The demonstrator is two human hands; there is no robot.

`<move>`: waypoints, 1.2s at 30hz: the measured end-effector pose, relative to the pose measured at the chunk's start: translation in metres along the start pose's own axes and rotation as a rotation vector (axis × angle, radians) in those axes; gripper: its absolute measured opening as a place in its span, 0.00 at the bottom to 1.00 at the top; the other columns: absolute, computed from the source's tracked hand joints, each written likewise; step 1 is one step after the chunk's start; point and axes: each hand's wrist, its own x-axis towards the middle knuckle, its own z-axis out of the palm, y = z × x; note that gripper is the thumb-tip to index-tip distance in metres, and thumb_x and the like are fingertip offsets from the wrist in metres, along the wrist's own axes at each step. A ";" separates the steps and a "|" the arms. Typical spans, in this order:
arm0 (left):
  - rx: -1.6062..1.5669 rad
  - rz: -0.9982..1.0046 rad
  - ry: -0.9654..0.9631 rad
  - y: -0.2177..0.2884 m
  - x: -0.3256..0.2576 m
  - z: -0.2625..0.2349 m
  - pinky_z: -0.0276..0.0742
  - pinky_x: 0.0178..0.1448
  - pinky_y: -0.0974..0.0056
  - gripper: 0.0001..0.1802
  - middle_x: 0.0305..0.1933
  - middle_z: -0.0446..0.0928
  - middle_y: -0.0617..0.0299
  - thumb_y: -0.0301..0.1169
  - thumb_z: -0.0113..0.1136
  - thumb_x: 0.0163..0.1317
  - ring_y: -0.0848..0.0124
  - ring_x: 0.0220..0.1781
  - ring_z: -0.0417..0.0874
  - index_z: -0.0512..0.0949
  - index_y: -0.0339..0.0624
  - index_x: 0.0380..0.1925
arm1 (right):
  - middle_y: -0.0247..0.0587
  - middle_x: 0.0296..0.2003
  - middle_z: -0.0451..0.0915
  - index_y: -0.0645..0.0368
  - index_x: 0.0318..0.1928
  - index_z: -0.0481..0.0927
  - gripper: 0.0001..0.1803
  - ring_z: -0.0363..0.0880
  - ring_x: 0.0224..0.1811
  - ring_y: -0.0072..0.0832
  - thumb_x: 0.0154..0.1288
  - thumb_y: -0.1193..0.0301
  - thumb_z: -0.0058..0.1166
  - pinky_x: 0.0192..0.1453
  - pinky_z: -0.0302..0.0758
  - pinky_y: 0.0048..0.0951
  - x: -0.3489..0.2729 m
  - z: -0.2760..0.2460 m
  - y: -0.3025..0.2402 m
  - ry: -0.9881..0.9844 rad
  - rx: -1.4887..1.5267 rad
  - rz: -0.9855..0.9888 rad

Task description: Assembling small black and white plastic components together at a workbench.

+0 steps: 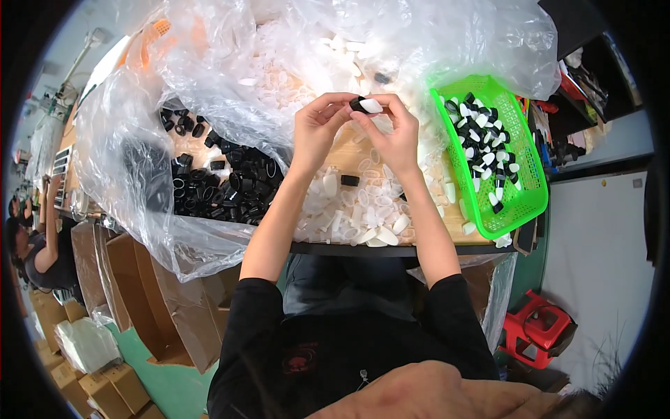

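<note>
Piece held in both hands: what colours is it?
The piece is black and white; head view.

I hold a small black-and-white plastic piece [368, 106] between the fingertips of my left hand [318, 131] and right hand [396, 141], above the wooden bench [340, 155]. To my left, a heap of shiny black plastic rings [244, 183] lies beside crumpled clear plastic sheeting [115, 157]; translucent oval rings [384, 200] lie scattered between my forearms. On my right, a bright green perforated plastic basket [518, 211] holds similar black-and-white pieces [486, 140].
</note>
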 end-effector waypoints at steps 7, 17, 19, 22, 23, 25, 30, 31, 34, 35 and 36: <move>0.068 0.135 0.013 -0.003 0.002 0.003 0.78 0.47 0.71 0.13 0.38 0.74 0.64 0.17 0.53 0.66 0.78 0.40 0.77 0.72 0.32 0.50 | 0.42 0.39 0.81 0.63 0.48 0.68 0.21 0.80 0.42 0.22 0.58 0.80 0.65 0.48 0.76 0.23 -0.004 0.005 0.002 0.093 0.135 0.004; 0.030 -0.051 -0.007 0.006 0.003 -0.001 0.80 0.44 0.71 0.07 0.36 0.76 0.63 0.19 0.54 0.65 0.79 0.39 0.78 0.75 0.32 0.42 | 0.36 0.39 0.79 0.64 0.41 0.74 0.12 0.79 0.43 0.19 0.60 0.80 0.63 0.48 0.75 0.20 -0.001 0.001 -0.006 0.031 0.344 0.247; 0.013 -0.128 -0.032 0.010 0.003 -0.001 0.80 0.42 0.71 0.05 0.36 0.77 0.63 0.21 0.56 0.65 0.79 0.39 0.78 0.76 0.32 0.40 | 0.34 0.40 0.80 0.62 0.40 0.75 0.10 0.79 0.43 0.19 0.60 0.80 0.63 0.50 0.74 0.20 0.001 -0.005 -0.003 0.005 0.484 0.332; 0.100 -0.038 -0.055 0.005 0.003 -0.002 0.79 0.43 0.71 0.05 0.39 0.79 0.61 0.22 0.59 0.65 0.78 0.40 0.79 0.77 0.33 0.38 | 0.35 0.40 0.81 0.62 0.42 0.77 0.09 0.79 0.43 0.19 0.62 0.78 0.62 0.52 0.74 0.22 0.002 -0.006 -0.002 -0.004 0.497 0.418; 0.090 -0.028 -0.057 0.005 0.003 -0.003 0.79 0.46 0.69 0.05 0.40 0.78 0.61 0.24 0.59 0.65 0.76 0.41 0.80 0.77 0.33 0.38 | 0.35 0.40 0.81 0.62 0.42 0.77 0.09 0.79 0.43 0.19 0.62 0.78 0.62 0.52 0.74 0.22 0.003 -0.006 -0.002 -0.004 0.497 0.419; 0.081 -0.020 -0.058 0.005 0.002 -0.005 0.79 0.49 0.68 0.05 0.42 0.78 0.61 0.25 0.60 0.66 0.74 0.42 0.80 0.77 0.34 0.38 | 0.38 0.39 0.83 0.65 0.43 0.79 0.10 0.80 0.43 0.20 0.62 0.76 0.63 0.50 0.75 0.21 0.005 -0.007 -0.003 -0.029 0.555 0.489; 0.001 -0.020 -0.051 0.003 0.002 -0.005 0.79 0.57 0.64 0.04 0.47 0.79 0.52 0.23 0.58 0.66 0.70 0.48 0.81 0.74 0.33 0.34 | 0.39 0.39 0.84 0.67 0.44 0.80 0.11 0.80 0.42 0.20 0.62 0.77 0.62 0.50 0.76 0.21 0.004 -0.008 0.004 -0.006 0.567 0.485; 0.002 -0.020 -0.051 0.003 0.002 -0.005 0.79 0.57 0.64 0.04 0.47 0.79 0.52 0.23 0.58 0.66 0.70 0.48 0.81 0.74 0.33 0.34 | 0.39 0.39 0.84 0.67 0.44 0.80 0.11 0.81 0.42 0.20 0.62 0.77 0.62 0.50 0.76 0.21 0.004 -0.009 0.004 -0.003 0.554 0.494; -0.014 -0.010 -0.067 0.002 0.002 -0.005 0.79 0.60 0.62 0.04 0.48 0.79 0.48 0.22 0.56 0.67 0.68 0.49 0.81 0.73 0.33 0.32 | 0.39 0.39 0.84 0.68 0.45 0.81 0.11 0.81 0.41 0.20 0.62 0.77 0.61 0.49 0.76 0.21 0.004 -0.010 0.004 0.005 0.547 0.505; -0.012 0.000 -0.073 0.002 0.002 -0.005 0.79 0.60 0.62 0.04 0.49 0.79 0.48 0.21 0.55 0.67 0.68 0.49 0.82 0.72 0.33 0.32 | 0.39 0.39 0.84 0.68 0.45 0.81 0.11 0.81 0.41 0.20 0.62 0.77 0.61 0.49 0.76 0.21 0.004 -0.010 0.003 0.006 0.547 0.506; -0.010 0.010 -0.080 0.003 0.002 -0.005 0.79 0.60 0.62 0.04 0.49 0.78 0.47 0.20 0.55 0.67 0.68 0.49 0.82 0.72 0.33 0.31 | 0.40 0.39 0.84 0.68 0.45 0.81 0.11 0.81 0.41 0.20 0.62 0.77 0.61 0.49 0.76 0.20 0.004 -0.010 0.002 0.013 0.536 0.497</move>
